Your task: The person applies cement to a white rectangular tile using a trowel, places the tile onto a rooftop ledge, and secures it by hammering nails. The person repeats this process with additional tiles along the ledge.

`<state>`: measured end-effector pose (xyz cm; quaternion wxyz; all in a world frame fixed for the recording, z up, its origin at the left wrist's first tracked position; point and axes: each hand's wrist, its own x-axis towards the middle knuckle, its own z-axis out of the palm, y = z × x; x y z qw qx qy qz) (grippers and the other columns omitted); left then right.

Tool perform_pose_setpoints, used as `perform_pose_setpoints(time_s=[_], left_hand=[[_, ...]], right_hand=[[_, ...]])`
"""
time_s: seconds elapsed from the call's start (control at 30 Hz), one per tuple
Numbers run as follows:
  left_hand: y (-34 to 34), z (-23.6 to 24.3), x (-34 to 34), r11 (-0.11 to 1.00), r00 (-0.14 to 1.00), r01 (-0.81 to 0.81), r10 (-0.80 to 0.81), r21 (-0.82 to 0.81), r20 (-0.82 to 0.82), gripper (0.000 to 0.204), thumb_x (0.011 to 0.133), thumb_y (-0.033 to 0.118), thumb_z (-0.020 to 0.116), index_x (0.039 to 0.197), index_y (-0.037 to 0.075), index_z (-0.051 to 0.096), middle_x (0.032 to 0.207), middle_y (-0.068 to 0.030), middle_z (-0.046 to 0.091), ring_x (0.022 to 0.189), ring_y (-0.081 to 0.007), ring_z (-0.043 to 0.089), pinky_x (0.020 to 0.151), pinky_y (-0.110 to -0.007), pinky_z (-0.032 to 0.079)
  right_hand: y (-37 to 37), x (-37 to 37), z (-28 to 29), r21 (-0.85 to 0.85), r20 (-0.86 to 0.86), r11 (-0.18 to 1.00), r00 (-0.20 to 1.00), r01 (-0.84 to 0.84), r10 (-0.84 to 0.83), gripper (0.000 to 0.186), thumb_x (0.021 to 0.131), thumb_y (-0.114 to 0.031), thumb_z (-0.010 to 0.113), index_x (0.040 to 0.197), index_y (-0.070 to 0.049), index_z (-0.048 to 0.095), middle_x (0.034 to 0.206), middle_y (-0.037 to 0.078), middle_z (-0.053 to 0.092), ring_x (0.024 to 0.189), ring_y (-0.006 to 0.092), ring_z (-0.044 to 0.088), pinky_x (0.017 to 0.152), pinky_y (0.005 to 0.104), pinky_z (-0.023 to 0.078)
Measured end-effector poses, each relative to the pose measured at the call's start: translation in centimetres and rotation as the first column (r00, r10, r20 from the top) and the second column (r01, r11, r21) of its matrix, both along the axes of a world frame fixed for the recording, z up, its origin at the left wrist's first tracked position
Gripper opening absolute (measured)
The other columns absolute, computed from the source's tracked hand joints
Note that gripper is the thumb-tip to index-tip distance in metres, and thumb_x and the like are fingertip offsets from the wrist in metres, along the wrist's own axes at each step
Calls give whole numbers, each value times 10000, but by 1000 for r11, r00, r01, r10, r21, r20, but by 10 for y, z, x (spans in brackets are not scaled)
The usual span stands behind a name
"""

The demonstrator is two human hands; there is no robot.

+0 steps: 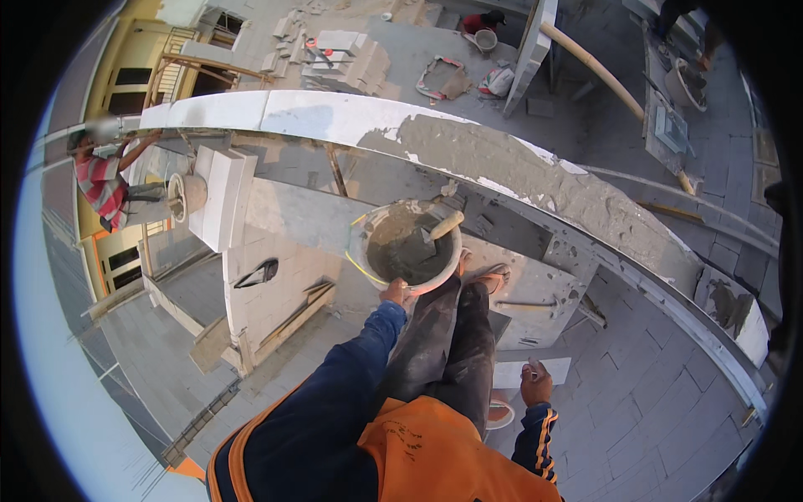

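A left hand [396,291] grips the near rim [424,289] of a mortar bucket [457,253] just beyond it, likely heavy and apt to tip; the opposite rim would balance the load. Well apart, the right hand [536,386] is half-curled, its hold unclear.

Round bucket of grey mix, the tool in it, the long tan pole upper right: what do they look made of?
Round pale bucket: probably plastic, dull and smeared, with a thick rim.
Tan-handled tool: handle likely smooth wood, by its colour; rest unclear in grey mix.
Long tan pole: perhaps bamboo, smooth, round, slightly bent.
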<state>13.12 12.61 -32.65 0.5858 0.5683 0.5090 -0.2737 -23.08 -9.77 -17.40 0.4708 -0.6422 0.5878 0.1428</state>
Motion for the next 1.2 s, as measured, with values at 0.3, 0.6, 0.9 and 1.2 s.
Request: perform_pose_setpoints(time_s=[0.3,0.6,0.9,1.2], left_hand=[[36,-206,50,859,858,-510,503,-50,-109,415,985,221,456,1307,-40,455,1242,-225,582,1197,-361,573,1007,-450,532],[32,-254,-3,799,635,-515,598,309,-488,536,893,189,641,1287,-136,480,1201,-251,605,1099,-346,635,875,-396,605],[-43,-175,45,997,705,68,-75,-39,-705,516,919,190,629,1350,-57,487,1370,-186,557,1198,-336,598,830,-350,630],[-205,-89,-38,-284,-313,945,-927,-160,-205,541,959,361,604,1373,27,509,1361,-182,578,1210,-338,593,1012,-469,467]], right_hand=[[-30,-33,-67,-44,-237,998,970,42,-52,319,881,-187,674,1179,-73,679,1054,163,713,865,312,711,783,384,573],[47,-62,-97,93,-388,940,882,328,-269,353,900,-241,628,1213,-83,671,1088,147,723,971,314,701,891,405,544],[142,-107,-102,100,-461,791,733,603,-501,398,898,-302,607,1224,-80,662,1098,207,703,1056,358,667,940,413,523],[235,-225,-153,87,-338,165,185,982,-923,447,961,-398,572,1223,-48,665,1068,206,715,1016,314,688,865,414,548]])
